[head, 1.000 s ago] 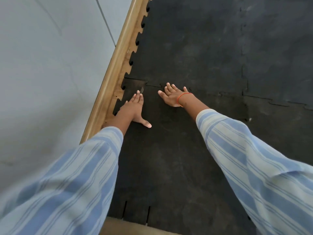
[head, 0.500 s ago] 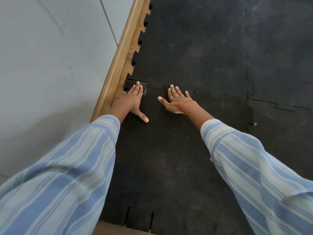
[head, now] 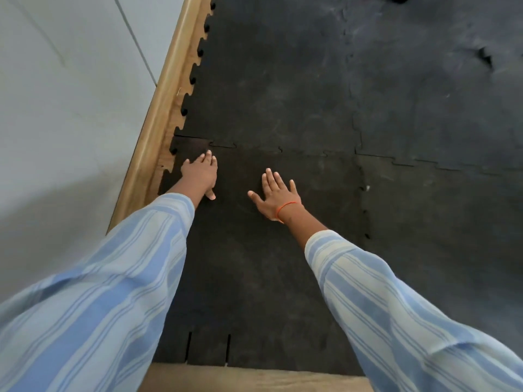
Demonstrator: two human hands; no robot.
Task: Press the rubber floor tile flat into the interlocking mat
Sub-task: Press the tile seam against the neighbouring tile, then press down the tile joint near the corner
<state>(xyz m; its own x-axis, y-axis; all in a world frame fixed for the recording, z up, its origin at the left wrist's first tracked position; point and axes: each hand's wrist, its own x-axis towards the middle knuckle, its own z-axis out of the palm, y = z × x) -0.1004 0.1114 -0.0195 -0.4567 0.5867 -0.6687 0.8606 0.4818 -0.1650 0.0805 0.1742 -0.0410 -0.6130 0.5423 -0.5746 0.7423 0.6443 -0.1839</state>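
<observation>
I had both hands flat on the rubber floor tile (head: 254,264), which occupied the centre of the frame from the bottom edge up to the toothed seam just above my fingertips. My left hand (head: 199,176) lay palm down at the tile's upper left corner, fingers together and extended toward the seam, thumb spread to the right. Its grip was released; it grasped nothing. My right hand (head: 276,195) lay palm down right of centre, fingers splayed, thumb pointing left. Its grip was likewise released, resting on the tile surface. A thin orange band (head: 287,207) circled the right wrist. Both forearms wore striped blue sleeves (head: 396,306).

The tile met the interlocking mat (head: 283,80) along its upper edge and along its right edge, where the joint teeth were visible as dark notches. The seam near the left hand showed a thin open line. A wooden skirting strip (head: 158,131) ran diagonally along the tile's left side, with a pale wall (head: 70,108) filling the upper left of the frame. Two slits marked the tile's bottom edge.
</observation>
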